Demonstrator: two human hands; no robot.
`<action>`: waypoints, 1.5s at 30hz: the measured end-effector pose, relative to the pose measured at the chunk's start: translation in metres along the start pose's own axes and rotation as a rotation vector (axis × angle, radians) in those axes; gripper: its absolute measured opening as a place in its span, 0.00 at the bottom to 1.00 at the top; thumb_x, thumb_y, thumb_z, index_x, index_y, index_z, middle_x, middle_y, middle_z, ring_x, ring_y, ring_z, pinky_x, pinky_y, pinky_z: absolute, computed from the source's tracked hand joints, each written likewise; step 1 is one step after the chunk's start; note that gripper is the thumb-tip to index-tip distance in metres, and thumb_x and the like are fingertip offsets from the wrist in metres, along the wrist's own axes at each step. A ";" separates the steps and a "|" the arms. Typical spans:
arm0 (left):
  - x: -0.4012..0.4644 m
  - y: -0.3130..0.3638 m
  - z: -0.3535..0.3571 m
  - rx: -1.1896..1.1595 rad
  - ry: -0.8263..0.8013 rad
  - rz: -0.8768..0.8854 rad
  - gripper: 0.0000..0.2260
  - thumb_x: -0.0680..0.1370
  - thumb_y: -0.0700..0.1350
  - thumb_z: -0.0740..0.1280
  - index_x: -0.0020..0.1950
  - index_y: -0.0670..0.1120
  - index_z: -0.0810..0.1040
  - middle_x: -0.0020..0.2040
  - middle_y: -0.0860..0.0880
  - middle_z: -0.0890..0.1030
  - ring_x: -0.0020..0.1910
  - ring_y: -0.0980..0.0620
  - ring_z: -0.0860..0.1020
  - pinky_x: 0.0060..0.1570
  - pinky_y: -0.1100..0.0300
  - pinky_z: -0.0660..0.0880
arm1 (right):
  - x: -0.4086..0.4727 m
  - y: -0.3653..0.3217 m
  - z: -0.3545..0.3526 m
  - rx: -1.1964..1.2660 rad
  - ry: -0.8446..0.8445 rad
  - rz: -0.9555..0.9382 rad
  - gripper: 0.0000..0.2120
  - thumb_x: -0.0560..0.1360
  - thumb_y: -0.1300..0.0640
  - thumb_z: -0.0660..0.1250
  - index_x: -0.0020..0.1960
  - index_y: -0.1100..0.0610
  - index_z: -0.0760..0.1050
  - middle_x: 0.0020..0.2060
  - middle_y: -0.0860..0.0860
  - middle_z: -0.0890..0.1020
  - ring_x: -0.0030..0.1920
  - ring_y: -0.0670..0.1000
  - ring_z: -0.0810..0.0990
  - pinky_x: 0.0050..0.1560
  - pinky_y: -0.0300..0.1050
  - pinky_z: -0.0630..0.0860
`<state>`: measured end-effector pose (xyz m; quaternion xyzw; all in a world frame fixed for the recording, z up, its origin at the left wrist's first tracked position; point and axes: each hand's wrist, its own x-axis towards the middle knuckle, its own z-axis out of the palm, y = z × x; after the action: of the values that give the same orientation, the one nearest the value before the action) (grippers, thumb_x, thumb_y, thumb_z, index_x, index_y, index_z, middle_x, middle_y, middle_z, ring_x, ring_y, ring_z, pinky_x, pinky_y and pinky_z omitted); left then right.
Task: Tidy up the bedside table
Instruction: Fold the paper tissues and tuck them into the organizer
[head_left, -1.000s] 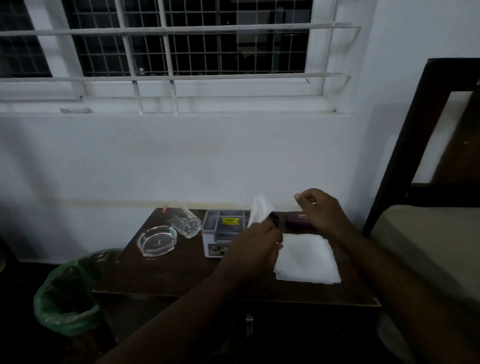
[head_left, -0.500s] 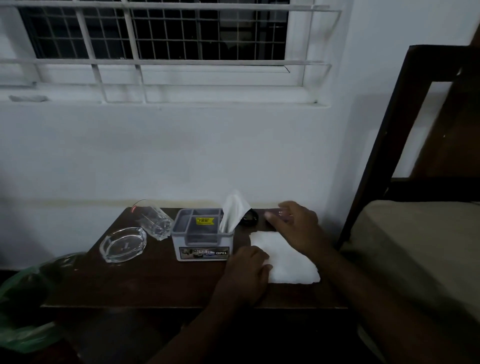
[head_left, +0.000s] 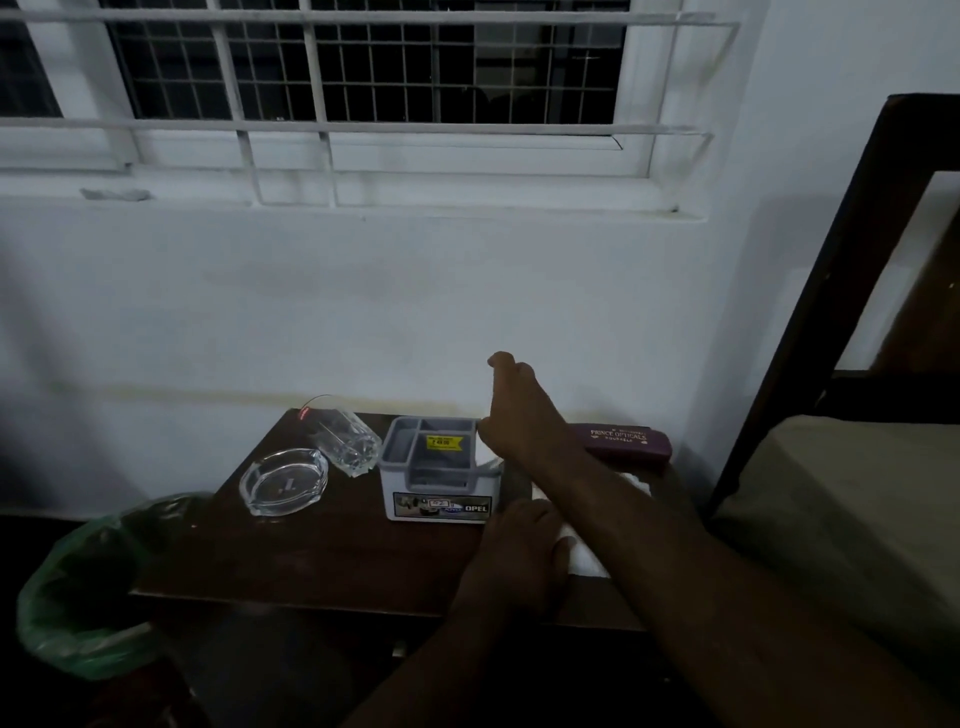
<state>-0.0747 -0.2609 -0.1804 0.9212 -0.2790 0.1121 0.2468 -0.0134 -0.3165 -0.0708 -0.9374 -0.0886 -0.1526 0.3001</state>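
Observation:
The dark wooden bedside table (head_left: 322, 561) carries a grey compartment organizer (head_left: 436, 478) with a yellow sticker inside. My right hand (head_left: 519, 415) is raised over the organizer's right end, fingers curled, back toward me; what it holds, if anything, is hidden. A white sliver of tissue (head_left: 491, 462) shows under it. My left hand (head_left: 524, 551) lies palm down on the near edge of a folded white cloth (head_left: 587, 564). A maroon spectacle case (head_left: 623, 441) lies at the back right. A tipped drinking glass (head_left: 345, 441) and a glass ashtray (head_left: 283, 480) sit on the left.
A bin lined with a green bag (head_left: 83, 587) stands on the floor left of the table. The bed mattress (head_left: 852, 499) and its dark headboard frame (head_left: 810, 312) are close on the right. A white wall and a barred window (head_left: 363, 78) rise behind the table.
My right hand has lifted from the cloth's far edge and swung left over the organizer, covering the upright tissue. The spectacle case is now uncovered. My left hand stays on the cloth.

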 end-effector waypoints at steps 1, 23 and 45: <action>0.000 -0.002 0.005 0.011 -0.011 0.002 0.19 0.80 0.50 0.55 0.65 0.42 0.75 0.66 0.43 0.75 0.67 0.46 0.70 0.66 0.53 0.62 | 0.002 0.004 -0.003 0.015 -0.035 -0.003 0.33 0.70 0.64 0.69 0.71 0.57 0.58 0.64 0.60 0.69 0.56 0.58 0.76 0.56 0.52 0.76; 0.003 -0.019 0.027 0.086 -0.066 -0.008 0.20 0.82 0.51 0.53 0.74 0.54 0.66 0.77 0.53 0.64 0.76 0.54 0.58 0.72 0.52 0.53 | -0.053 0.201 -0.045 -0.188 -0.177 0.176 0.10 0.73 0.49 0.71 0.51 0.53 0.80 0.44 0.45 0.78 0.45 0.45 0.75 0.45 0.38 0.68; 0.005 -0.020 0.030 0.085 -0.053 -0.020 0.19 0.82 0.51 0.54 0.74 0.54 0.67 0.76 0.52 0.65 0.76 0.54 0.59 0.71 0.52 0.55 | -0.039 0.195 -0.034 -0.225 -0.189 0.094 0.11 0.77 0.60 0.63 0.55 0.60 0.82 0.55 0.54 0.83 0.55 0.52 0.80 0.58 0.44 0.75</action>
<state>-0.0573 -0.2639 -0.2120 0.9364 -0.2710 0.0969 0.2009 -0.0075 -0.4969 -0.1621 -0.9785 -0.0550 -0.0583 0.1901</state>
